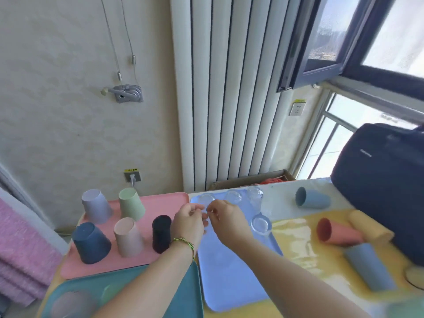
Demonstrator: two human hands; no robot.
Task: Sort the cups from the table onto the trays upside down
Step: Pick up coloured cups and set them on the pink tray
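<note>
Here, a glossy yellow counter stands against a beige wall, by a white radiator and a window. The left hand and right hand pinch a clear cup over the blue tray. Coloured cups stand inverted on the pink tray.

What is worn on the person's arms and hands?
No sleeves are in view. At the wrist of the left hand sits a thin braided string bracelet of green and yellow threads. The right hand shows no ring, watch or glove.
</note>
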